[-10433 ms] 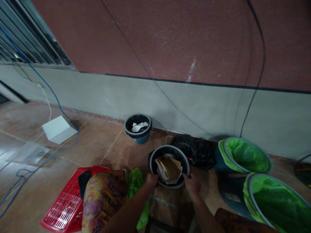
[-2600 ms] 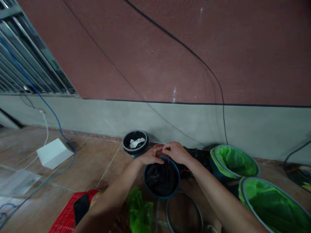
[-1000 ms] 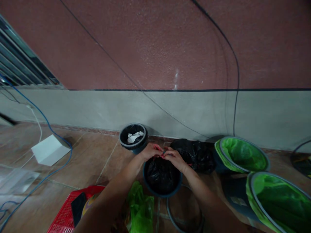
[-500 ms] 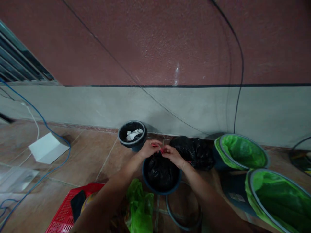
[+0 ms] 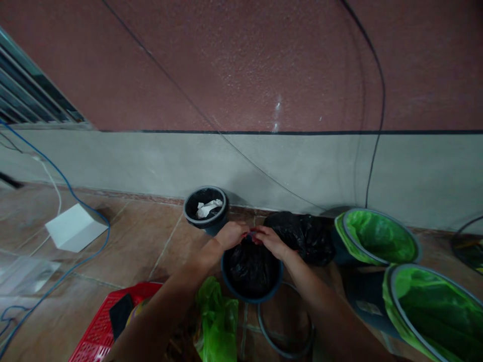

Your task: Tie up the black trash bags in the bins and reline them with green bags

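Head view: a black plastic bag (image 5: 249, 269) is gathered at its neck inside a dark blue bin (image 5: 252, 300), and a red strip (image 5: 250, 235) is pinched there between the left hand (image 5: 232, 235) and the right hand (image 5: 269, 241), both narrowly closed. Behind the bin, a small black bin (image 5: 206, 206) and a black rubbish bag (image 5: 302, 239) are placed; to its right, green-lined bins (image 5: 379, 237) are set; before it, a green plastic bag (image 5: 217, 322) lies.

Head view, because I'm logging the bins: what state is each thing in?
Centre bin: upright, filled.
Black liner: bulging, neck gathered.
Left hand: pinching the neck.
Right hand: pinching the neck.
Rear bin: upright, white tissue inside.
Wall-side green-lined bin: liner folded over rim.
Nearer green-lined bin: liner folded over rim.
Black bag: bulging, on floor.
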